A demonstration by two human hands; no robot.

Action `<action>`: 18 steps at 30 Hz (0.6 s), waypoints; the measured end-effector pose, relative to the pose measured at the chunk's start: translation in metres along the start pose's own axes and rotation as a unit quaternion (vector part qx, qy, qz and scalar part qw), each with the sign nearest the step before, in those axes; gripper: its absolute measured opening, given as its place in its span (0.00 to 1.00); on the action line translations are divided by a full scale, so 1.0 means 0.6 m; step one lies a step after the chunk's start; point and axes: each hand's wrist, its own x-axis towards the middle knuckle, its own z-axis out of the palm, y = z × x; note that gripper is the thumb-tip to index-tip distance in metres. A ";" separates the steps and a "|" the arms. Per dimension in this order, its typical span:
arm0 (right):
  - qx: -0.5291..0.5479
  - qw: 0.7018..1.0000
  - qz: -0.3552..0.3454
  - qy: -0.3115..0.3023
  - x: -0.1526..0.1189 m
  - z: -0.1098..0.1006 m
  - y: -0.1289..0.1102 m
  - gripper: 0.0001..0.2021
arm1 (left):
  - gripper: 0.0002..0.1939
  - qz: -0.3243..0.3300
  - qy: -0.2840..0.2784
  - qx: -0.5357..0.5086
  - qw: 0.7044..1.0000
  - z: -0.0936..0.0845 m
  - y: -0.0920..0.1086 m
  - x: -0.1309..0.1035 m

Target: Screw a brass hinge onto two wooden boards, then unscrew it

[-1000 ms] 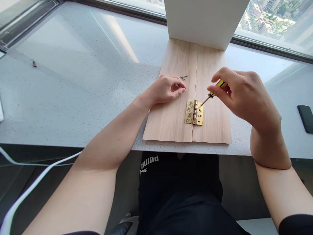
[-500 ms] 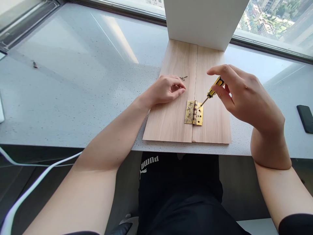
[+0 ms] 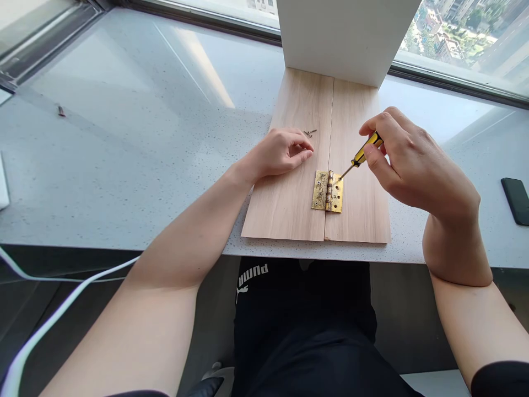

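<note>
My right hand [image 3: 417,160] holds a screwdriver [image 3: 367,150] with a yellow and black handle, tilted with its shaft down to the left. The tip meets the upper part of the right leaf of a brass hinge [image 3: 321,190]. That hinge lies open across the seam of two wooden boards [image 3: 285,209]; whether a screw sits under the tip is hard to make out. My left hand [image 3: 285,150] rests on the left board with its fingers curled in loosely, and nothing shows in them. Just beyond its fingers lie loose screws [image 3: 309,133].
The boards lie on a speckled white counter [image 3: 144,165] by the windows. A white panel [image 3: 343,38] stands at their far end. On the right is a dark phone [image 3: 516,201]. A small reddish item [image 3: 61,111] lies far left, and a white cable [image 3: 78,292] hangs below the counter.
The fingers of my right hand have shifted slightly right on the screwdriver, whose handle tilts a little more to the right. Its tip stays at the hinge. My left hand has not moved.
</note>
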 end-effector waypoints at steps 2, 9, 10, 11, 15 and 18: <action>0.009 1.000 -0.024 -0.012 0.000 -0.001 0.000 0.16 | 0.14 0.006 0.002 -0.002 1.000 0.000 0.000 0.000; -0.034 0.997 -0.059 0.021 0.010 0.008 0.011 0.16 | 0.15 0.001 -0.001 -0.002 1.000 -0.002 0.006 0.000; -0.041 0.998 -0.047 0.028 0.011 0.011 0.012 0.12 | 0.15 0.001 -0.002 -0.001 1.000 -0.002 0.006 0.000; -0.045 0.998 -0.036 0.034 0.011 0.013 0.012 0.11 | 0.15 0.002 -0.002 -0.001 1.000 -0.002 0.006 0.000; -0.042 0.998 -0.015 0.035 0.007 0.015 0.007 0.14 | 0.14 0.004 -0.001 -0.001 1.000 -0.001 0.004 0.000; -0.013 0.999 -0.025 0.021 0.003 0.011 0.004 0.13 | 0.13 0.005 0.000 0.000 1.000 -0.001 0.003 -0.001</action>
